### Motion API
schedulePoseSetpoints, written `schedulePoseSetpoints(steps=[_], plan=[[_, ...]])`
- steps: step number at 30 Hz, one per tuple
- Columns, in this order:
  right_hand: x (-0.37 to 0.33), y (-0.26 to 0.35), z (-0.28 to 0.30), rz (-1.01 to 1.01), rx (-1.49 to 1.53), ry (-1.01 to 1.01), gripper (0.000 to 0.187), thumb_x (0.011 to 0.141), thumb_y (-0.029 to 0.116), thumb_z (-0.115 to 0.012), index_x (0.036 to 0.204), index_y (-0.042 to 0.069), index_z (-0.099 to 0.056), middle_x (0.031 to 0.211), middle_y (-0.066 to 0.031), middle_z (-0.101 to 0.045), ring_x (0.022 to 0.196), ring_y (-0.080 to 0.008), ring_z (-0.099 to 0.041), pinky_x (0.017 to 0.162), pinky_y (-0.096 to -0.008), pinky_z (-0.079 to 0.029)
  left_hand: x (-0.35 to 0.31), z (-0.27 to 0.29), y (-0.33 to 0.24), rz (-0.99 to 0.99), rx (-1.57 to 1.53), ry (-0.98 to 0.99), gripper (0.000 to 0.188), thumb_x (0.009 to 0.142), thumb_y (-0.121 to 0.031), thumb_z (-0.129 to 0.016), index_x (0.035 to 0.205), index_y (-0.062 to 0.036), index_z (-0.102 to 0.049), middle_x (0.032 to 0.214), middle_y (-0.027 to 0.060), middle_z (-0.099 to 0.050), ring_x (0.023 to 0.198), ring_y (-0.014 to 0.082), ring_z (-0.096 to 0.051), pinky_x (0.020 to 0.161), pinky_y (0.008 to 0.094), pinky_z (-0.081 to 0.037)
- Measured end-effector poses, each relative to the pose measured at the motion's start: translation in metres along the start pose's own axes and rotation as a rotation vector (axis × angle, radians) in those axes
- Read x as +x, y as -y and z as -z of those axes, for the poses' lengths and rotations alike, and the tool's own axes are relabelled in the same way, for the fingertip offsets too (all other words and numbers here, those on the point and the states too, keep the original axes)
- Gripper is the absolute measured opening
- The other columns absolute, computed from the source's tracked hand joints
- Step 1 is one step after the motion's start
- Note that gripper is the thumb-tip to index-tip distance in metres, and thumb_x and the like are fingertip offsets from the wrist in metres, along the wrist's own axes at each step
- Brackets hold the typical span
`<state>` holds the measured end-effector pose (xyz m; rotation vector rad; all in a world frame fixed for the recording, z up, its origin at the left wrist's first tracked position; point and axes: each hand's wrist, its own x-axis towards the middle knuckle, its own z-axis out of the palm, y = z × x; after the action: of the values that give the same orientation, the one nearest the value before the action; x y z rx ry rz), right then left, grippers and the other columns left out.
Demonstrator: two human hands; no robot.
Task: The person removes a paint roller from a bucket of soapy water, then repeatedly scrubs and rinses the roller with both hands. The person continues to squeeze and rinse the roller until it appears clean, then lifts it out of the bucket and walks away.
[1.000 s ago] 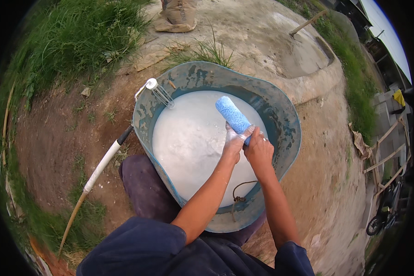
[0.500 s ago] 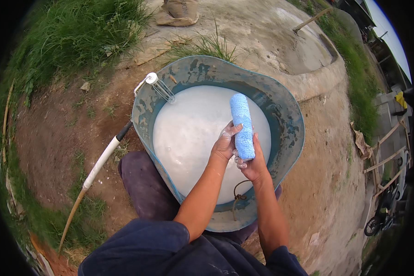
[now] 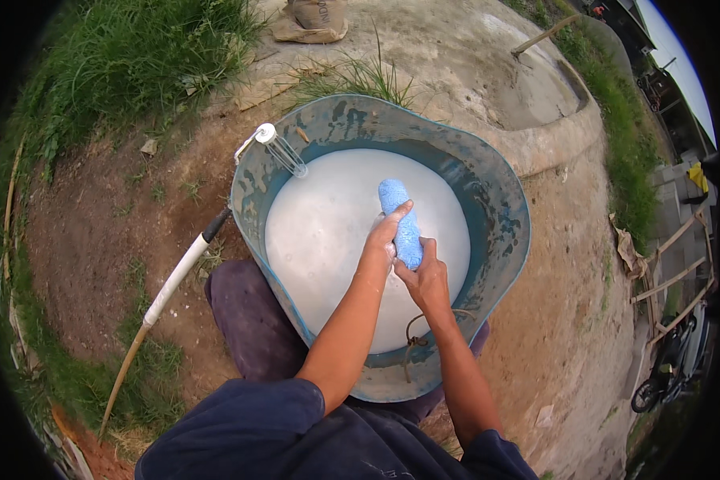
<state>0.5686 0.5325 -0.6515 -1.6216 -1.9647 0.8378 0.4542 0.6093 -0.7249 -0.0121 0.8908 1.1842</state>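
A fluffy light-blue paint roller sleeve (image 3: 408, 238) is held tilted above the white liquid (image 3: 328, 256) in a large blue-green tub (image 3: 500, 210). My left hand (image 3: 385, 232) wraps around its side, with the thumb lying across the front. At the lower end my right hand (image 3: 427, 280) grips it with thumb and fingers. White residue coats part of my left hand. The bare roller frame (image 3: 278, 150), a wire cage with a white end cap, rests over the tub's left rim. Its long pole (image 3: 176, 276) runs down to the ground at left.
My knee (image 3: 252, 320) presses close to the tub's left side. A thin wire handle (image 3: 413, 342) hangs at the near rim. Beyond the tub are grass (image 3: 360, 84), a paper sack (image 3: 312, 22) and a shallow ground basin (image 3: 536, 92). A motorbike (image 3: 668, 372) stands far right.
The sleeve has come lower and a little left. My right hand has turned so its back faces up, and my left thumb now lies farther across the sleeve.
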Motion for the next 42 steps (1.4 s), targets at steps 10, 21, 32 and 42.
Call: schedulePoseSetpoints(steps=[10, 21, 32, 42], plan=[[0.035, 0.029, 0.032, -0.708, 0.771, 0.188, 0.067, 0.095, 0.054, -0.062, 0.123, -0.005, -0.048, 0.094, -0.0174, -0.065, 0.055, -0.0206, -0.066, 0.045, -0.0294, -0.054, 0.001, 0.001, 0.012, -0.006, -0.16, 0.218, 0.059, 0.093, -0.033, -0.075, 0.132, -0.0028, -0.044, 0.102, 0.0193, -0.063, 0.085, 0.0301, -0.068, 0.073, 0.049, -0.061], [0.018, 0.023, 0.019, -0.141, 0.274, -0.008, 0.037, 0.1, 0.019, -0.068, 0.132, 0.002, -0.064, 0.075, -0.0088, -0.065, 0.055, -0.0111, -0.061, 0.052, -0.0281, -0.054, 0.018, 0.018, 0.029, 0.063, -0.332, -0.045, 0.036, 0.103, -0.042, -0.058, 0.115, -0.0078, -0.056, 0.099, 0.013, -0.066, 0.087, 0.0319, -0.068, 0.071, 0.0478, -0.058], [0.037, 0.016, -0.03, -0.342, 0.613, 0.157, 0.051, 0.093, 0.024, -0.072, 0.132, -0.005, -0.058, 0.08, -0.0155, -0.071, 0.063, -0.0175, -0.071, 0.058, -0.0309, -0.06, 0.014, 0.042, -0.007, -0.09, -0.458, -0.459, 0.061, 0.101, -0.054, -0.055, 0.131, -0.0016, -0.045, 0.116, 0.02, -0.06, 0.093, 0.0354, -0.067, 0.077, 0.0501, -0.059], [0.046, -0.011, -0.043, -0.277, 0.632, 0.171, 0.035, 0.098, 0.016, -0.064, 0.125, -0.006, -0.06, 0.084, -0.0155, -0.071, 0.06, -0.0189, -0.071, 0.056, -0.0303, -0.062, 0.023, 0.051, -0.005, -0.223, -0.275, -0.757, 0.083, 0.098, -0.036, -0.065, 0.155, 0.0016, -0.019, 0.147, 0.0312, -0.043, 0.12, 0.0448, -0.06, 0.089, 0.0518, -0.059]])
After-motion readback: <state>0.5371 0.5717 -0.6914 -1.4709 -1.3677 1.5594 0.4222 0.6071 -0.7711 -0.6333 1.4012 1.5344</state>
